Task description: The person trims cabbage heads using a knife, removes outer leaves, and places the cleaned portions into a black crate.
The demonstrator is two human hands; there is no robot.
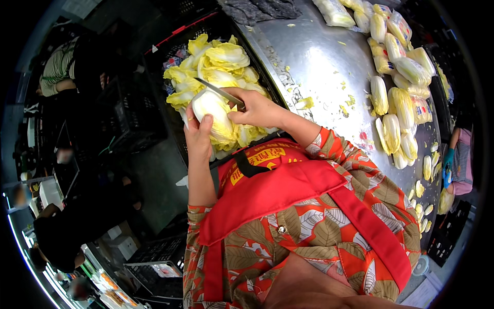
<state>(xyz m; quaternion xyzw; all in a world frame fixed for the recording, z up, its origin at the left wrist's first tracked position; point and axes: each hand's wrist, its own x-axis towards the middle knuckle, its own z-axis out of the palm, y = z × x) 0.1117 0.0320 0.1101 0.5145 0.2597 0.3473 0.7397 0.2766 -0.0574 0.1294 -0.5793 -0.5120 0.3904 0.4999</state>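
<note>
My left hand (198,131) grips a pale napa cabbage (213,114) from the lower left, thumb across its leaves. In my right hand (254,106) is a knife (220,92), its blade pointing to the upper left and lying over the cabbage's far side. Whether the edge touches the cabbage cannot be made out. Right under both hands is a black plastic crate (266,73) heaped with loose yellow-white cabbage leaves (225,56).
A metal table (308,50) on the right bears leaf scraps, several whole cabbages (403,106) and wrapped cabbages (413,71). A dark cloth (260,11) lies at its far end. Co-workers stand at left and at far right, one with a gloved hand (447,164). Another black crate (131,104) stands left.
</note>
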